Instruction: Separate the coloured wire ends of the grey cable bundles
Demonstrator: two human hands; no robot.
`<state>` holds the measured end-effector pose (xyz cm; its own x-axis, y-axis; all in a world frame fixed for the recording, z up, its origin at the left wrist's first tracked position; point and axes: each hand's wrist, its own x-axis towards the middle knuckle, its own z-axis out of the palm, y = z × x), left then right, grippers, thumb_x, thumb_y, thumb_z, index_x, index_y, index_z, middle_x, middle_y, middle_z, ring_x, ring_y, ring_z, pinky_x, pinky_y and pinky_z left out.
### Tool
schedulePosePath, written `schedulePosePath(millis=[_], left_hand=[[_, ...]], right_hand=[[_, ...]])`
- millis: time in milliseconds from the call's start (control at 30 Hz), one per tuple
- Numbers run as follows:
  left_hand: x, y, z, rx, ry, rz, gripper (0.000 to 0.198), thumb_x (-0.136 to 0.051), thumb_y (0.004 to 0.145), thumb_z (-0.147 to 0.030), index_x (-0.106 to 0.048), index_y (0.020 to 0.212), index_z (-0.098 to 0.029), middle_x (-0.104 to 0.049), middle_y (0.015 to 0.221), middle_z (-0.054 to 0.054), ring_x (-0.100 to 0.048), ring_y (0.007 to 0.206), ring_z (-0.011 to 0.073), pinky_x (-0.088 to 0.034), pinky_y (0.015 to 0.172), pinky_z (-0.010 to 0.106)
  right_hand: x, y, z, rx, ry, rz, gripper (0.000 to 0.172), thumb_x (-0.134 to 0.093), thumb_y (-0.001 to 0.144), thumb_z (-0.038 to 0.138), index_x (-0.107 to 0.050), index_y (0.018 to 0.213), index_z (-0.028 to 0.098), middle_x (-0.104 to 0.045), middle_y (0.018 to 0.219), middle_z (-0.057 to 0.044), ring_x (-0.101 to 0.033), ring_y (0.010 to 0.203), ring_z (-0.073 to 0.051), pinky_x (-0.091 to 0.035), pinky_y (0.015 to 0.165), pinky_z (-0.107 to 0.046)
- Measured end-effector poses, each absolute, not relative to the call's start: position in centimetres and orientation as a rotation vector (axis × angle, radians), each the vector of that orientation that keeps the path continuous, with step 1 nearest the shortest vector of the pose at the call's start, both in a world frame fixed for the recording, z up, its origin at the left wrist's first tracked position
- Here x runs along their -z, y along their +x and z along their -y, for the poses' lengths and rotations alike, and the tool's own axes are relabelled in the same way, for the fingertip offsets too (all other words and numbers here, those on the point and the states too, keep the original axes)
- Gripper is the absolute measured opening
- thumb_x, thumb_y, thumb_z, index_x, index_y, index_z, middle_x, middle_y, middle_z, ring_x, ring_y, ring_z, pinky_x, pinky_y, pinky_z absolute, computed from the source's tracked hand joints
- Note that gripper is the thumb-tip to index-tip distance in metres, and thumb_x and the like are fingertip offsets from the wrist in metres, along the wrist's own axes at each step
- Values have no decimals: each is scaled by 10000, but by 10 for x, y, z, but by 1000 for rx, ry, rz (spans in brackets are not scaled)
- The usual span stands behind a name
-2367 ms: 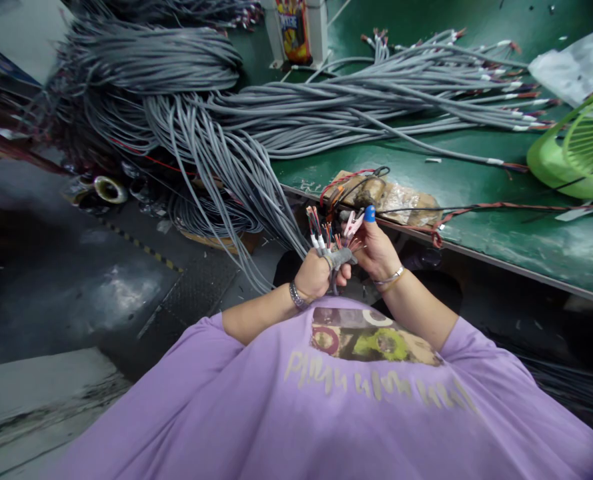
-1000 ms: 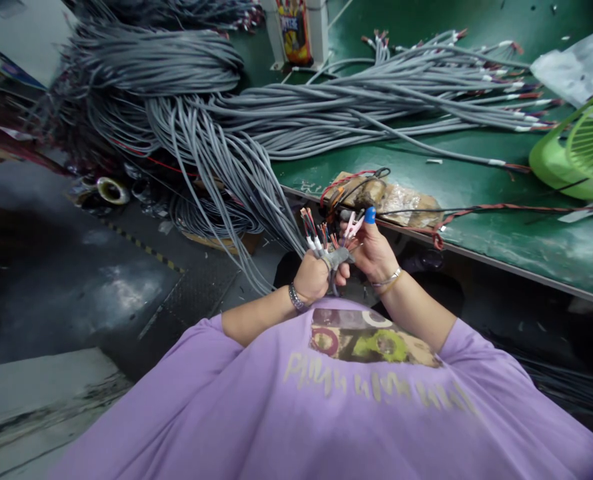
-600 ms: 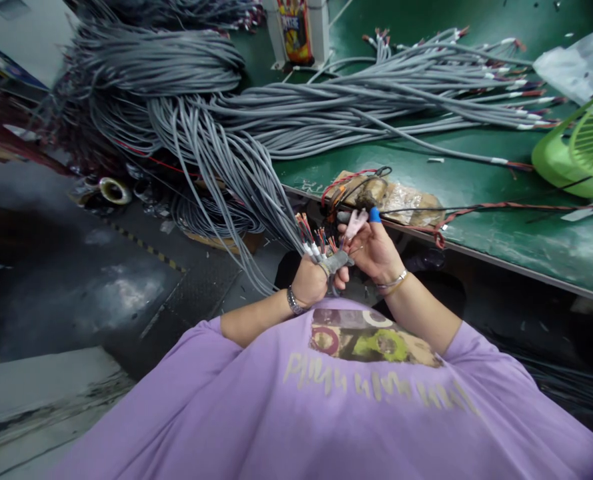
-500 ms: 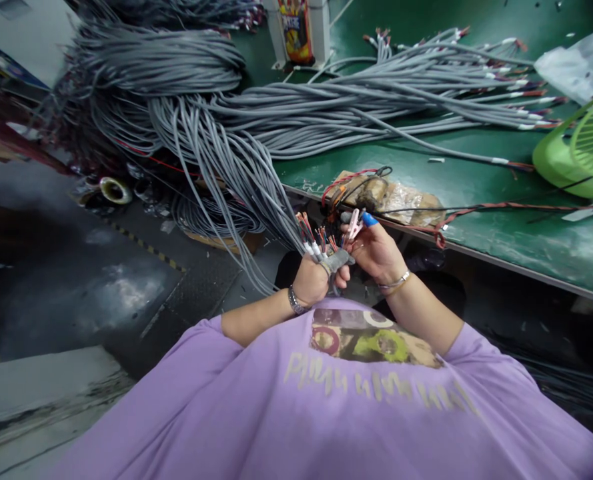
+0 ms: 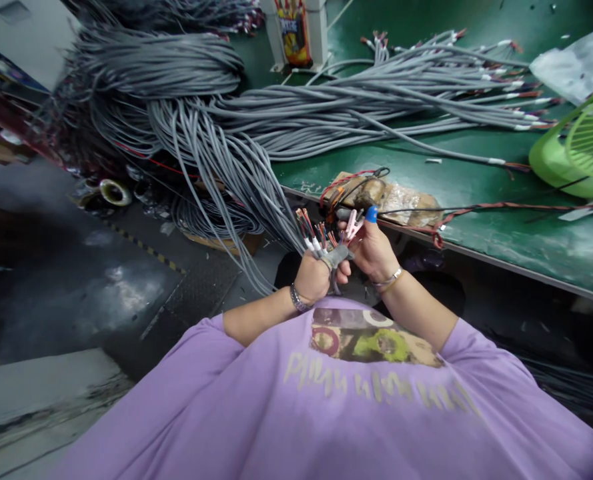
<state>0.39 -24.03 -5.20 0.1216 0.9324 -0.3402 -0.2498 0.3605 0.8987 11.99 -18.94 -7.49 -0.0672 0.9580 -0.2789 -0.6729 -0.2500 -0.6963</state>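
My left hand (image 5: 312, 280) is closed around a bundle of grey cables, with a worn grey wrap on its thumb. Above the fist stand white-banded cable ends (image 5: 317, 244) with thin coloured wires (image 5: 303, 223) fanned out of them. Close beside it, my right hand (image 5: 375, 255) has a blue cover (image 5: 371, 214) on the thumb. Its fingers pinch a small pale pink clip-like tool (image 5: 352, 225) right at the wires; its exact kind is unclear. The right fingertips are partly hidden behind the tool and wires.
A long heap of grey cables (image 5: 316, 110) lies across the green table (image 5: 481, 183) and hangs over its edge. A taped brown block (image 5: 406, 203) with red and black leads sits at the front edge. To the right stands a green fan (image 5: 559, 157) near a plastic bag (image 5: 571, 63).
My right hand has shifted slightly left, with its thumb now more upright, and the pink tool has moved a little with it. My left hand keeps its hold on the cables.
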Motion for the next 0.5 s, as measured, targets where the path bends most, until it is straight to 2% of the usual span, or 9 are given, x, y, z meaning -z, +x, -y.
schedulePosePath(millis=[133,333,500], left_hand=[[53,3,240,-1006,800,-1108,490,-787,643,-596,-640,761,-144,-640,536,-9,-533,371,86,-416,380,203],[54,5,239,-1004,809,-1077,497,-806,629,-594,-632,724,-139,-632,522,-4,-534,371,89,-419,379,200],[55,5,239,-1004,801,-1101,477,-810,637,-572,-632,715,-137,-631,520,0,-538,376,87,-409,378,193]], right_hand=[[79,120,191,-1578,-845,501,519,-623,826,723,-676,786,208,-725,731,-24,-588,546,-112,-452,528,-261],[83,122,188,-1771,-783,469,574,-612,775,793,-658,788,222,-667,627,-9,-591,535,-151,-479,517,-289],[85,122,183,-1746,-805,377,469,-716,771,689,-643,763,226,-661,649,13,-540,511,-128,-468,528,-292]])
